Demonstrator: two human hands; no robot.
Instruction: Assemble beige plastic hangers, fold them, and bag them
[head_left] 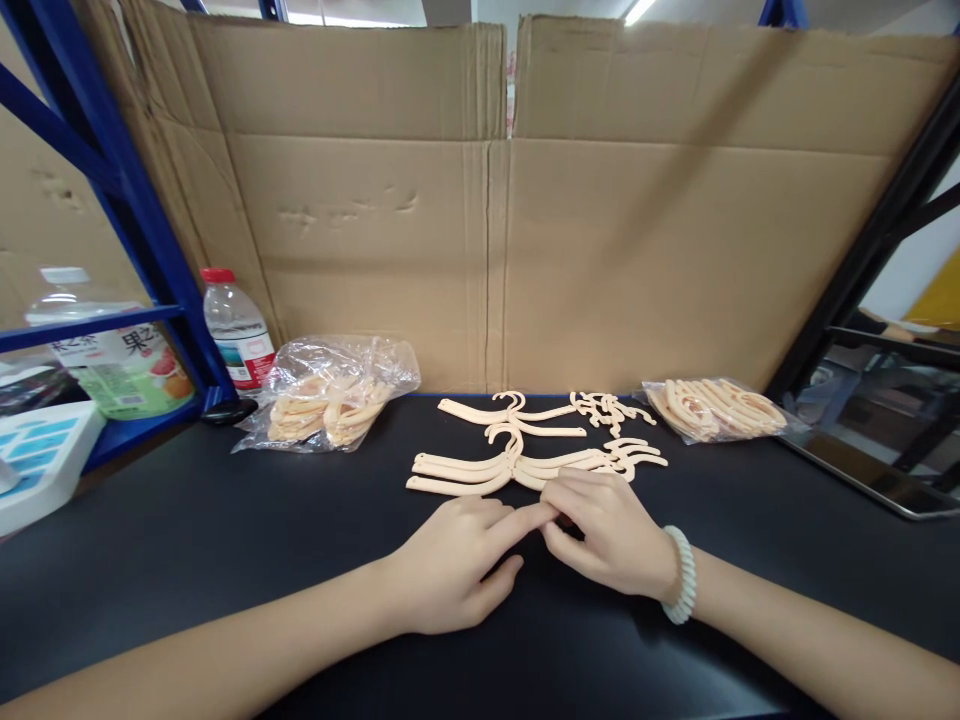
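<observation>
**benchwatcher:** Resting on the black tabletop (pixel 225 540), both hands met at the fingertips just in front of the stack of cream plastic hangers (pixel 495 468). The left hand (pixel 450 575) had its index finger stretched toward the right one, the other fingers curled loosely and the thumb tucked underneath. The right hand (pixel 607 535), with a pale bead bracelet (pixel 684 575) on its wrist, had its fingers bent and drawn together — whether anything was pinched between them couldn't be made out.

**shelfrat:** And the hangers themselves?

**benchwatcher:** Lying flat mid-table, hooks pointing up toward the cardboard wall (pixel 487 220), the near edge of the stack touching or nearly touching the right hand's knuckles. A few loose ones (pixel 525 410) lay just behind. One clear bag of hangers (pixel 330 395) sat to the left, another bag (pixel 716 408) to the right — both well apart from the hands. A water bottle (pixel 236 330) stood by the blue rack (pixel 135 200).
</observation>
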